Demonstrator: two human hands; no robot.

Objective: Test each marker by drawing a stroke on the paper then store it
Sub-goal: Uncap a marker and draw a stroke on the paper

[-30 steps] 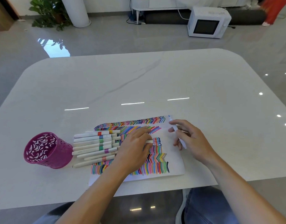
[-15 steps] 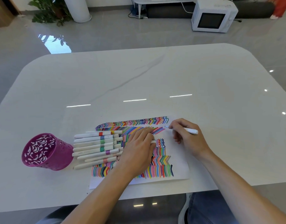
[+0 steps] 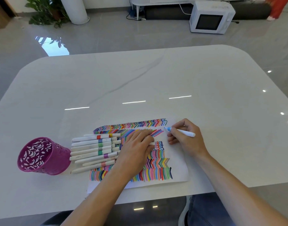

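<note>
1. Lying on the big white marble table [image 3: 156, 82] is a white paper sheet [image 3: 177, 154] full of colourful strokes;
2. a purple plastic cup with holes [image 3: 42, 156] sits to its left; a row of white markers [image 3: 92, 150] lies just beside the cup;
3. the left hand [image 3: 135, 152] rests flat on the paper, fingers loose;
4. the right hand [image 3: 187, 137] pinches a white marker with a light blue tip [image 3: 180, 131]; the tip is at the paper's top right part.
</note>
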